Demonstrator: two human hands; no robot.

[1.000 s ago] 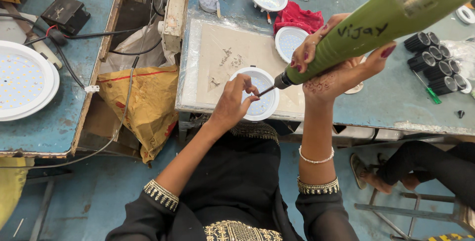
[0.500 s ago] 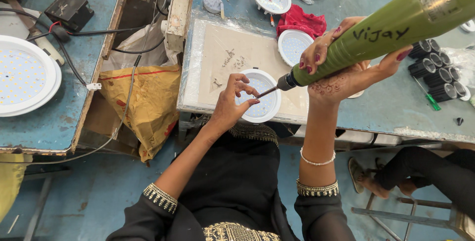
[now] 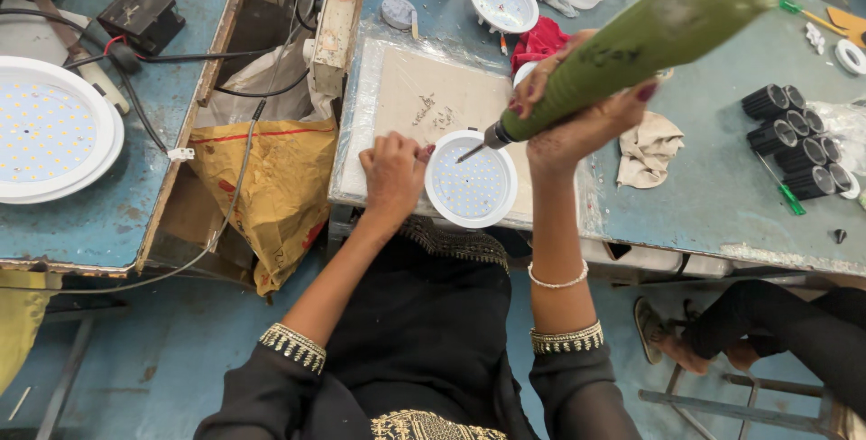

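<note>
A small round white lamp panel point(image 3: 472, 190) dotted with tiny light chips lies near the front edge of a plastic-covered board point(image 3: 424, 106). My left hand point(image 3: 393, 175) rests on the board against the panel's left rim, fingers curled. My right hand point(image 3: 577, 124) grips a long green electric screwdriver point(image 3: 649, 38). Its metal bit points down-left and hovers just over the panel's upper part.
A large round white lamp panel point(image 3: 50, 129) lies on the left blue bench. A yellow sack point(image 3: 262, 187) hangs in the gap between benches. Black ribbed cylinders point(image 3: 798, 138), a beige cloth point(image 3: 649, 147), a red cloth point(image 3: 539, 43) and another small panel point(image 3: 502, 0) lie on the right bench. Another person's leg point(image 3: 776, 332) is at lower right.
The view has shifted. My left hand has left the panel's middle and now rests at its left rim. The screwdriver bit has lifted slightly off the panel.
</note>
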